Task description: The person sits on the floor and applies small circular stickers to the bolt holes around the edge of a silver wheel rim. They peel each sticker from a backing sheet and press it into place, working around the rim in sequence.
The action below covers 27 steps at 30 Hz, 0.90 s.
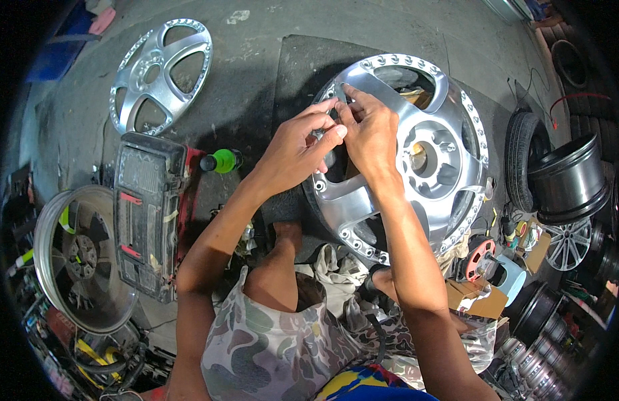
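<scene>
Wheel face, large point(476, 167): silver, five broad spokes, fasteners and holes around its rim. I have it in front of the worn camera, right of centre, over a dark mat point(296, 73); what bears its weight I cannot make out.

Left hand point(297, 148): over the upper-left part of that wheel face, fingers bent, thumb toward the right hand. Whether it grips a small part or nothing, I cannot tell.

Right hand point(375, 130): just beside the left, back of the hand up, index finger reaching to the rim, other fingers curled. The fingertips of both hands meet closely there; I cannot tell whether anything sits between them.

Wheel face, second point(151, 73): silver, five-spoke, flat on the grey floor point(249, 33) at my upper left, well apart from both hands.

Case point(149, 230): dark, scuffed, two red latches; below the second wheel face.

Bottle point(224, 161): bright green and black, between case and left forearm.

Wheel rim point(47, 247): dull silver, at the far left, near the case.

Tyre point(517, 160): black, at my right, a dark glossy wheel barrel point(569, 182) just beside it.

Spool point(480, 257): red, near a cardboard box point(473, 299), lower right.
</scene>
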Each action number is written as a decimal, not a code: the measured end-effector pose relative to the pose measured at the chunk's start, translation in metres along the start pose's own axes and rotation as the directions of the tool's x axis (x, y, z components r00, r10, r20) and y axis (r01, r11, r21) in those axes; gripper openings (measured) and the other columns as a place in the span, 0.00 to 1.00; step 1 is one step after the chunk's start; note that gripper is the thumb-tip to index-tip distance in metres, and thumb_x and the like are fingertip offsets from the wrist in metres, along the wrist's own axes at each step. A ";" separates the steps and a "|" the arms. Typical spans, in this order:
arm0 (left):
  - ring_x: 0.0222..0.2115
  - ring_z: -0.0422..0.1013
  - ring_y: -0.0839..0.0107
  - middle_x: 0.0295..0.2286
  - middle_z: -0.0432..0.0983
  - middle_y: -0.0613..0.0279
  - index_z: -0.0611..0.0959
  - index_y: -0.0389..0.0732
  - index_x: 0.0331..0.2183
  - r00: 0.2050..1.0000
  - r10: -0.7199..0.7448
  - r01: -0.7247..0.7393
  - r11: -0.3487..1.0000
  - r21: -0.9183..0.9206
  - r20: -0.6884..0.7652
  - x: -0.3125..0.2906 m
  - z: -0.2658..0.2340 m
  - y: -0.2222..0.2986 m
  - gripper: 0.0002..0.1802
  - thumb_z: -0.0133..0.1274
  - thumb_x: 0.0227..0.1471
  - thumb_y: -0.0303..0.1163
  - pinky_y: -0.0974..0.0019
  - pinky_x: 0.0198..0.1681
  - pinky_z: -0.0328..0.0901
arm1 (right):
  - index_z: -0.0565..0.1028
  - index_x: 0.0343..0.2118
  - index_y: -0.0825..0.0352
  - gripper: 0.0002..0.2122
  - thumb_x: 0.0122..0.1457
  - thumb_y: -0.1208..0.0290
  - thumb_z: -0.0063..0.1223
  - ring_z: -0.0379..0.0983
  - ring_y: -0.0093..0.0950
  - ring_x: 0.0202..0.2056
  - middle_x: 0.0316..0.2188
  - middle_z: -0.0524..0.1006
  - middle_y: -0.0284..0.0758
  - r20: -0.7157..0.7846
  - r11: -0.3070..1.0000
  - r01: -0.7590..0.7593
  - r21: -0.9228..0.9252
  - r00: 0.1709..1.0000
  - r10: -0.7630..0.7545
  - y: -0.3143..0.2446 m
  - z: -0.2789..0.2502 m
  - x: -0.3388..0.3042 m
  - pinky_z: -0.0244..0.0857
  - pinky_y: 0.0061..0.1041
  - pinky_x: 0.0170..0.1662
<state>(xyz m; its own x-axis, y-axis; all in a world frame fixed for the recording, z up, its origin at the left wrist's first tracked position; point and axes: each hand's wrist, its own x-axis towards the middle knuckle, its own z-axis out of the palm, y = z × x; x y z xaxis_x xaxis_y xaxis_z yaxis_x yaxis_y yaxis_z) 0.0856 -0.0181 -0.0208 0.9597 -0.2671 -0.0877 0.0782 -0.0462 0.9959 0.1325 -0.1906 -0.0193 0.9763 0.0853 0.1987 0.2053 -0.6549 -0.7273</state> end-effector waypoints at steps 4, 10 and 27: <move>0.24 0.79 0.80 0.69 0.67 0.46 0.83 0.31 0.41 1.000 -0.020 0.020 0.999 0.034 -0.009 -0.004 0.000 0.002 0.15 0.55 0.72 0.36 0.74 0.27 0.72 | 0.85 0.54 0.71 0.16 0.62 0.76 0.65 0.86 0.40 0.34 0.36 0.86 0.50 0.077 0.999 -0.047 0.024 0.996 0.045 -0.003 -0.002 0.001 0.77 0.36 0.41; 0.23 0.78 0.80 0.69 0.67 0.46 0.82 0.32 0.39 1.000 -0.010 0.010 1.000 0.023 -0.007 -0.010 0.003 0.004 0.15 0.55 0.72 0.36 0.74 0.26 0.72 | 0.84 0.56 0.70 0.15 0.67 0.75 0.64 0.89 0.31 0.34 0.32 0.88 0.47 0.160 0.994 -0.090 0.060 0.984 0.079 -0.002 -0.009 0.003 0.78 0.30 0.39; 0.38 0.80 0.76 0.45 0.86 0.56 0.87 0.34 0.52 0.906 0.188 -0.118 0.973 0.201 -0.379 0.023 -0.018 -0.037 0.17 0.54 0.72 0.36 0.70 0.41 0.73 | 0.80 0.56 0.76 0.14 0.73 0.73 0.58 0.84 0.22 0.35 0.35 0.84 0.34 0.224 0.927 -0.250 0.279 0.956 0.190 -0.022 -0.043 0.004 0.79 0.23 0.40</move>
<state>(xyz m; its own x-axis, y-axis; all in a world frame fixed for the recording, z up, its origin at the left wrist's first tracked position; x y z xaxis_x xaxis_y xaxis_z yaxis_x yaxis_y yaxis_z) 0.1101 -0.0050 -0.0589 0.9867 0.1137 0.1166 -0.0913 -0.2064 0.9742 0.1286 -0.2080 0.0257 0.9875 0.1255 -0.0955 -0.0344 -0.4192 -0.9073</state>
